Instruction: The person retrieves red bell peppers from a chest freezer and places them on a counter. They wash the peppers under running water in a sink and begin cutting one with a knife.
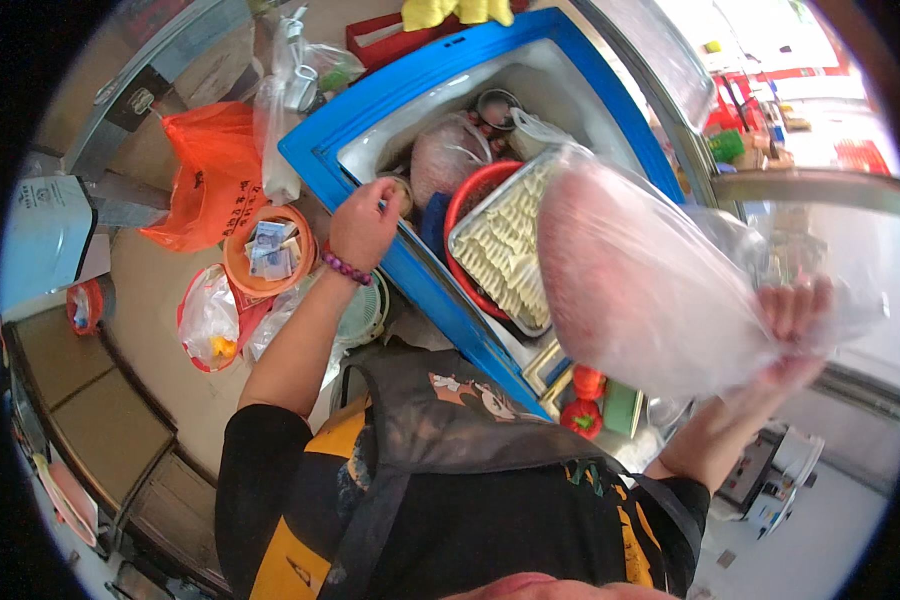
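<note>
My right hand (pixel 793 326) grips the gathered neck of a clear plastic bag (pixel 645 277) filled with pink minced meat. The bag hangs over the right side of a chest freezer with a blue rim (pixel 435 296). Partly behind it, a metal tray (pixel 499 255) of pale dumplings rests on a red basin (pixel 457 210) inside the freezer. My left hand (pixel 364 225) is at the freezer's near-left rim, fingers curled beside a small round container (pixel 399 196); whether it grips this is unclear. Another bag of pinkish meat (pixel 446 159) lies deeper inside, near a metal bowl (pixel 498 107).
Left of the freezer are an orange plastic bag (pixel 214 176), an orange tub (pixel 259 289) holding banknotes, and a lined bin (pixel 208 322). Red peppers (pixel 582 418) sit by the freezer's near-right corner. A metal-framed glass panel (pixel 649 56) borders the right side.
</note>
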Tool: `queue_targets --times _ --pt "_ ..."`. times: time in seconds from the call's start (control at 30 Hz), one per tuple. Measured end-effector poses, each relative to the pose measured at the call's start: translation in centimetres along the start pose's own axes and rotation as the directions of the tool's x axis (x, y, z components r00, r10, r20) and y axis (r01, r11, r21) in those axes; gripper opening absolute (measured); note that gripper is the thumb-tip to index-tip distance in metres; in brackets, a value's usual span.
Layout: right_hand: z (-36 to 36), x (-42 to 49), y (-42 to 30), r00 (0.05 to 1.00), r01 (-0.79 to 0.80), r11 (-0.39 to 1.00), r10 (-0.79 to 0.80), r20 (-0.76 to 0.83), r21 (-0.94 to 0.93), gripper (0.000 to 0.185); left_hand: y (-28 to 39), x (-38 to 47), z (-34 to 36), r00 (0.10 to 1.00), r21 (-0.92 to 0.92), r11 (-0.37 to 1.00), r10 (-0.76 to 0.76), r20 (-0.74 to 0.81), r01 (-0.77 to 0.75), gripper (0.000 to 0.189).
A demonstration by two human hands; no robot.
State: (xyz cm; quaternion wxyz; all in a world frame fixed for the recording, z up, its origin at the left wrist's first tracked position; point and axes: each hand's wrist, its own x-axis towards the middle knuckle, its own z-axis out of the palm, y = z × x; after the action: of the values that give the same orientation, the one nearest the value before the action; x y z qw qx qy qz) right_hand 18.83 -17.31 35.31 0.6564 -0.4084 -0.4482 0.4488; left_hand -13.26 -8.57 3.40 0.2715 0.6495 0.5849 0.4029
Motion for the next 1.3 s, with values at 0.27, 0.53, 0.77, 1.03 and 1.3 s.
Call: queue_targets --times 0.27,0.53,0.77,1.03,1.3 --pt "0.2 14.8 21.1 0.922 -0.239 0.964 0.264 0.282 -0.12 0.025 0.3 0.3 0.4 0.99 0.106 0.991 0.098 -0.104 -0.087 0.016" --pt "2.3 19.1 42.4 0.874 -0.452 0.869 0.477 0.097 -0.199 0.031 0.8 0.6 1.0 1.0 0.183 0.983 0.003 -0.031 0.002 0.021" --pt "-3.0 16.8 49.1 0.96 -0.213 0.838 0.276 0.054 -0.502 0.035 0.6 0.4 1.4 1.0 0.258 0.966 0.003 -0.005 -0.002 0.022" --pt "-3.3 10.8 49.8 0.805 0.265 0.227 0.483 0.345 -0.937 0.035 1.0 0.8 1.7 0.999 0.284 0.958 0.031 0.032 -0.039 0.021" --pt "-5.1 12.1 53.9 0.822 0.325 0.037 0.484 0.301 -0.945 0.028 0.5 0.5 1.7 0.998 0.279 0.959 0.051 0.033 -0.058 0.025"
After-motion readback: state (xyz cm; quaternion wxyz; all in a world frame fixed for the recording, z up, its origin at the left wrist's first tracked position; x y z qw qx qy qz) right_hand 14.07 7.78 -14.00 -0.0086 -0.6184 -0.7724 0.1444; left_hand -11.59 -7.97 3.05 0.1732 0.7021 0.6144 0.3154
